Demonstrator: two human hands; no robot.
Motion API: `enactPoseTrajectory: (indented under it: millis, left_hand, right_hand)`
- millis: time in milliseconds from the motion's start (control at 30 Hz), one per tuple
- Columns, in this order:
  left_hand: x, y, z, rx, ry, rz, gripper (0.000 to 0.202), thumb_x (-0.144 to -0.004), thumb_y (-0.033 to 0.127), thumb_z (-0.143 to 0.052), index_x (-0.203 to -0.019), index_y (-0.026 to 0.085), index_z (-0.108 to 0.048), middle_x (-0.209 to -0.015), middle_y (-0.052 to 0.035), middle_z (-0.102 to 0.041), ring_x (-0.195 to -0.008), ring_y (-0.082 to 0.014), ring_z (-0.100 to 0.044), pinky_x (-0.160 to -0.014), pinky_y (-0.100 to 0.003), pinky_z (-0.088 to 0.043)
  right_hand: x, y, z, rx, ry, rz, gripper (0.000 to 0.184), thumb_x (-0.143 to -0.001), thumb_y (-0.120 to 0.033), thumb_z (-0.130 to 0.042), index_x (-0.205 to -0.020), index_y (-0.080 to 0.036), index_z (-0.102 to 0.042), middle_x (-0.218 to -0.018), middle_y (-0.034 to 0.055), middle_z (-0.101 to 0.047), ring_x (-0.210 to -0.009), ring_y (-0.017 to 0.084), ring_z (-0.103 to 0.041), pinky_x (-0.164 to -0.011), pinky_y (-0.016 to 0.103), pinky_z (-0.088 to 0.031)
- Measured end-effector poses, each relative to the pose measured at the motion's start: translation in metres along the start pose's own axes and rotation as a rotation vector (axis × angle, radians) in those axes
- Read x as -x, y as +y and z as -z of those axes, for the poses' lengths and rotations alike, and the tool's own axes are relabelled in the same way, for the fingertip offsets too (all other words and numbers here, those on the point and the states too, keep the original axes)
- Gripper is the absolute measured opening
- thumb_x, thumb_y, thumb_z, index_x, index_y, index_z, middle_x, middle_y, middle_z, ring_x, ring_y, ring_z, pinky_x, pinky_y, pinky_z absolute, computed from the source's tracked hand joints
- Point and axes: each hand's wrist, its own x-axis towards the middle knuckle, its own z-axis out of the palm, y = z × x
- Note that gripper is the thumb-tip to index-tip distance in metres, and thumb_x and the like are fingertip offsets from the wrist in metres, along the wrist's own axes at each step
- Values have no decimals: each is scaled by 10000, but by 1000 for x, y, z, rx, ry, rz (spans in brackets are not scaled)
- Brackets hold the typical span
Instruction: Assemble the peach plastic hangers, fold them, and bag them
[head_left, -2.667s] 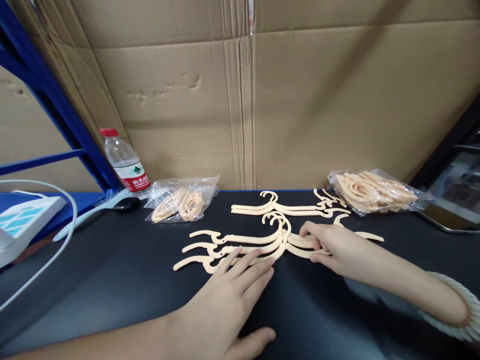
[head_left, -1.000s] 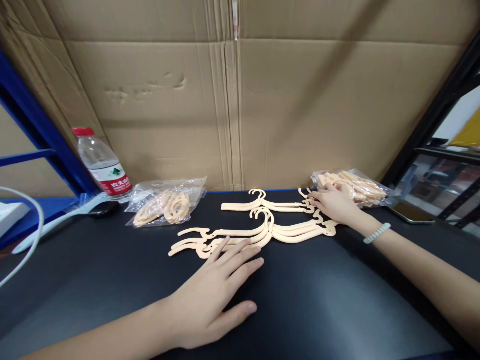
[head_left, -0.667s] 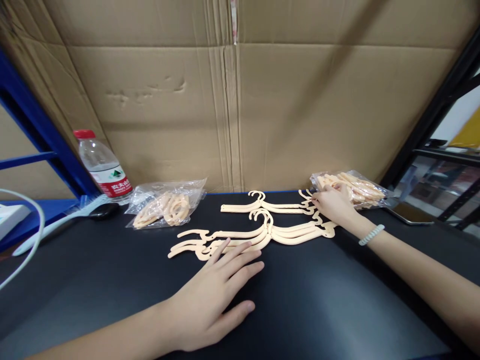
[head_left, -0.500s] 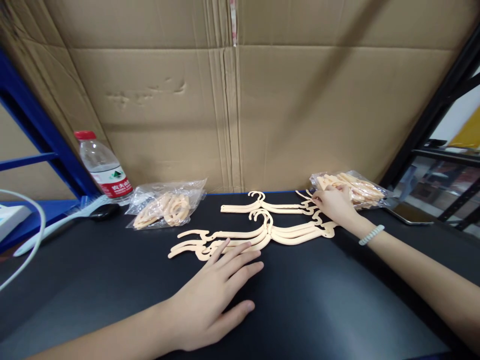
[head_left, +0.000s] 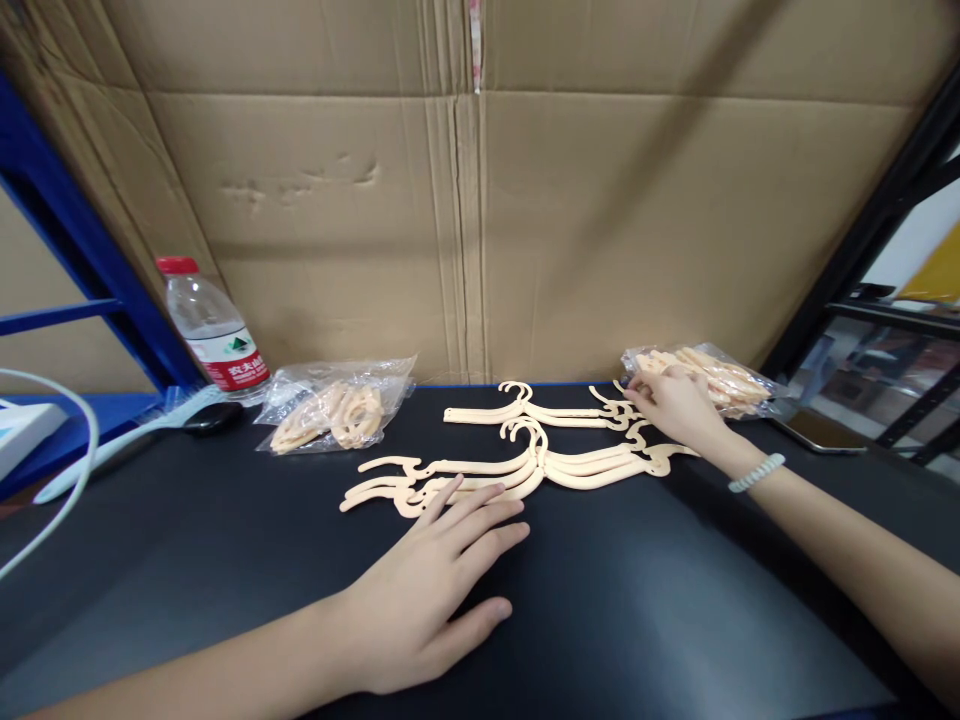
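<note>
Several cream plastic hangers (head_left: 525,470) lie stacked on the black table (head_left: 600,620), with two more hangers (head_left: 540,412) behind them. My left hand (head_left: 442,580) lies flat and open, its fingertips touching the near stack's left arms. My right hand (head_left: 675,410) reaches to the far right, fingers curled at the mouth of a clear bag of cream parts (head_left: 712,378); what the fingers hold is hidden.
A second clear bag of cream parts (head_left: 337,412) lies at the back left. A water bottle with a red cap (head_left: 214,330) stands by a blue rack (head_left: 67,250). Cardboard (head_left: 480,200) walls the back. A white cable (head_left: 60,480) curves at the left; a black rack (head_left: 877,230) stands right.
My right hand left the hanger stack and moved to the bag at the right; since then it has only shifted slightly. My left hand has stayed flat on the stack.
</note>
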Motion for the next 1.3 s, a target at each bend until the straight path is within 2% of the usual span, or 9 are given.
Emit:
enactPoseTrajectory:
  millis: [100, 267, 633, 767, 867, 1000, 1100, 1167, 1300]
  left_hand:
    - [0, 0, 0, 3, 4, -4, 496, -883, 253, -522, -1372, 263, -440, -1456, -67, -462, -1382, -296, -342, -1157, -559, -179]
    - [-1, 0, 0, -3, -6, -10, 496, -884, 244, -518, -1373, 255, -436, -1461, -74, -452, -1386, -297, -331, -1154, -558, -185]
    - [-1, 3, 8, 93, 18, 3, 598, -877, 204, -527, -1430, 248, -304, -1463, -82, -437, -1376, -278, -339, -1168, -517, -210]
    - [-3, 7, 6, 340, 116, 145, 504, -910, 242, -512, -1388, 271, -356, -1397, -86, -491, -1279, -254, -455, -1078, -437, -389]
    - [-8, 13, 1, 661, 156, 320, 430, -906, 273, -519, -1327, 261, -436, -1257, -94, -575, -1073, -227, -585, -923, -397, -499]
    - [-16, 20, -3, 1079, 191, 478, 300, -869, 345, -579, -1125, 191, -549, -1064, -87, -621, -741, -153, -624, -677, -307, -534]
    - [-19, 22, -1, 1153, 266, 519, 235, -863, 387, -603, -865, 157, -557, -814, -36, -625, -612, -116, -575, -590, -255, -491]
    - [-20, 21, 1, 1140, 315, 532, 252, -872, 395, -597, -809, 157, -546, -718, -8, -597, -594, -113, -560, -571, -239, -471]
    - [-20, 17, 5, 1093, 382, 557, 251, -880, 384, -596, -772, 164, -546, -720, 1, -588, -606, -106, -544, -582, -227, -461]
  right_hand:
    - [2, -4, -3, -13, -65, 62, 194, -830, -341, -547, -857, -207, -684, -695, 50, -692, -881, 295, -582, -743, 375, -312]
    - [3, -5, -6, -33, -99, 66, 202, -803, -207, -512, -769, -212, -712, -685, 39, -700, -813, 268, -605, -726, 368, -301]
    - [-1, -4, 14, -257, 138, 0, 244, -862, -209, -454, -882, -156, -691, -854, 110, -719, -806, 259, -654, -733, 364, -454]
    - [10, -37, 27, -873, 129, -90, 194, -841, -357, -590, -872, -176, -651, -669, 48, -677, -624, 209, -658, -600, 326, -516]
    - [31, -82, 40, -1316, -29, -55, 249, -774, -407, -704, -846, -178, -642, -630, 17, -657, -590, 173, -653, -617, 304, -542]
    - [66, -135, 54, -1534, -306, 93, 183, -819, -345, -687, -863, -174, -642, -736, 27, -689, -602, 146, -660, -610, 277, -548]
    - [81, -153, 59, -1562, -415, 192, 123, -852, -297, -661, -852, -175, -651, -812, 28, -695, -610, 130, -658, -606, 262, -546]
    - [80, -152, 60, -1477, -402, 295, 93, -872, -269, -642, -855, -184, -675, -769, 10, -693, -653, 138, -666, -642, 258, -541]
    - [53, -118, 48, -1084, -90, 442, 108, -908, -228, -595, -928, -201, -698, -877, 33, -722, -809, 170, -671, -764, 290, -521]
